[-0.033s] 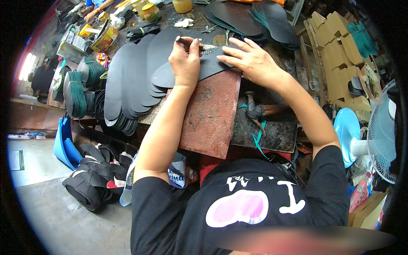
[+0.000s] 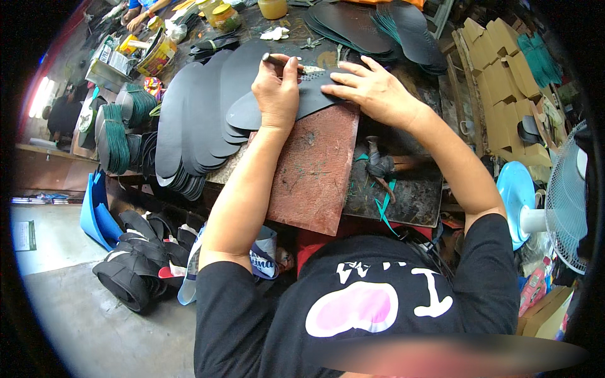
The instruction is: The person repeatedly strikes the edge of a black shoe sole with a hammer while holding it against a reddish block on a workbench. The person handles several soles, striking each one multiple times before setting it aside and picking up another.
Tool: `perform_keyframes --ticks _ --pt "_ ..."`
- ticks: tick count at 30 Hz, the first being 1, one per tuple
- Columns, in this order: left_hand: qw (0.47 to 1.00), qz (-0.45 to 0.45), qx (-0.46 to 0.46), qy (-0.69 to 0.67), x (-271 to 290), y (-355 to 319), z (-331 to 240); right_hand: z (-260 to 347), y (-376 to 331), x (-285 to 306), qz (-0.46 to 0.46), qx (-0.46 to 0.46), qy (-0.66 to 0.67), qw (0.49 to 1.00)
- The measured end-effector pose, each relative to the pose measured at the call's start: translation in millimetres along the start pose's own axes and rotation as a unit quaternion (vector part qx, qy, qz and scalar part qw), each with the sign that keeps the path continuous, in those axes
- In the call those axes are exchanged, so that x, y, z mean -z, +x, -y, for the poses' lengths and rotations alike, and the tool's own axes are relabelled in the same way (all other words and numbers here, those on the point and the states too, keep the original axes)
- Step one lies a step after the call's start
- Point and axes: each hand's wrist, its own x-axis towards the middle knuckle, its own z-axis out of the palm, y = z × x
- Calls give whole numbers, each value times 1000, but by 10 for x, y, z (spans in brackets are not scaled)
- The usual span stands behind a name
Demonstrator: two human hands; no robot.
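right hand [image 2: 381, 94] is shifting slightly nearer, fingers spread on a black sole [image 2: 242, 114] across the far end of a reddish board [image 2: 309, 173]; left hand [image 2: 276, 94] is gripping a dark-handled tool [image 2: 275, 59], work apparently staying put.

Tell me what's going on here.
A person in a black T-shirt is handling a flat, black, sole-shaped piece at the far end of a reddish-brown board. The left hand grips a dark-handled tool above the piece, while the right hand lies on its other end, fingers spread. Fanned black soles lie to the left, and more stacked soles sit beyond the hands.
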Motion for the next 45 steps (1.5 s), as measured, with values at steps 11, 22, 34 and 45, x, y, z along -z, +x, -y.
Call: perform_keyframes --ticks 11,22,34,45 --pt "973 -149 -88 -151 259 213 -231 -856 235 516 -306 -175 32 935" --pt "993 -1 93 -66 49 98 183 -398 204 -248 5 -242 -76 967" --pt "983 -25 116 -143 237 -130 116 324 -72 -169 -64 -159 142 975" --pt "972 195 -125 41 -277 27 -339 538 -1273 315 -14 -287 140 948"
